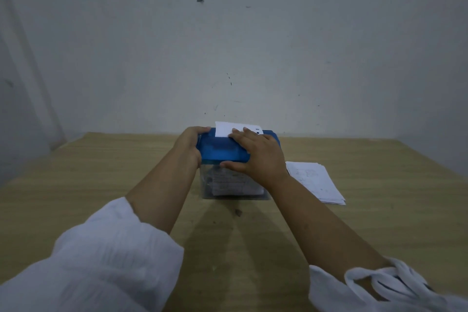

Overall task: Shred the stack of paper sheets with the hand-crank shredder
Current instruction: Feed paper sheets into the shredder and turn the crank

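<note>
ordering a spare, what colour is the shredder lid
The shredder lid is blue; head view.

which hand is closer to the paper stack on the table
Right. The right hand lies on the shredder, just left of the stack; the left hand holds its far end.

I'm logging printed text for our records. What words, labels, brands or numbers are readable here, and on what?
No text is readable.
On the stack of paper: faint marks, too small and blurred to read.
On the shredder: no label visible.
On the sheet in its slot: looks blank.
</note>
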`<action>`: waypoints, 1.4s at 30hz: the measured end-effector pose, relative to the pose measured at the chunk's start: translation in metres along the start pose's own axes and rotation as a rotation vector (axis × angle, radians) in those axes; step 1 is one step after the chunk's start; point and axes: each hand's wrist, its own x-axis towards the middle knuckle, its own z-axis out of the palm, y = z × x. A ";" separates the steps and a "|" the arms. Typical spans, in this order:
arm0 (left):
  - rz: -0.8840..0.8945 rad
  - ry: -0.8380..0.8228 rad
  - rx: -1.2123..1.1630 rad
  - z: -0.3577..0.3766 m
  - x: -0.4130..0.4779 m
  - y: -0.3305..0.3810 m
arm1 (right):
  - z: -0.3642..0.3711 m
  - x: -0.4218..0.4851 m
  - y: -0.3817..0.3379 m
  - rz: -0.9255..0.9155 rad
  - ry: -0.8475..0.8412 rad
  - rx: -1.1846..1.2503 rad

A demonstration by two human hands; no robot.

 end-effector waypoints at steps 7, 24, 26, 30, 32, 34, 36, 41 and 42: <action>0.027 -0.053 0.039 -0.006 0.016 0.000 | 0.004 0.001 0.004 0.002 0.048 0.021; 0.195 -0.060 -0.080 -0.002 0.033 -0.001 | 0.005 0.009 0.012 0.023 -0.011 0.004; 0.291 -0.056 -0.087 0.001 0.037 0.001 | 0.006 0.010 0.012 0.026 -0.013 0.008; 0.319 -0.097 -0.120 0.001 0.040 -0.001 | 0.007 0.011 0.012 0.036 -0.023 0.001; 0.357 -0.098 -0.112 0.000 0.041 -0.003 | 0.007 0.011 0.012 0.035 -0.035 -0.005; 0.488 -0.091 -0.081 0.001 0.040 -0.005 | 0.008 0.012 0.012 0.035 -0.044 -0.013; 0.585 -0.092 -0.060 0.003 0.038 -0.006 | 0.008 0.013 0.012 0.041 -0.044 -0.006; 0.683 -0.010 0.127 -0.001 0.038 -0.010 | 0.005 0.011 0.012 0.032 -0.074 0.011; 0.724 0.061 0.173 -0.003 0.035 -0.009 | 0.004 0.011 0.012 0.024 -0.097 0.002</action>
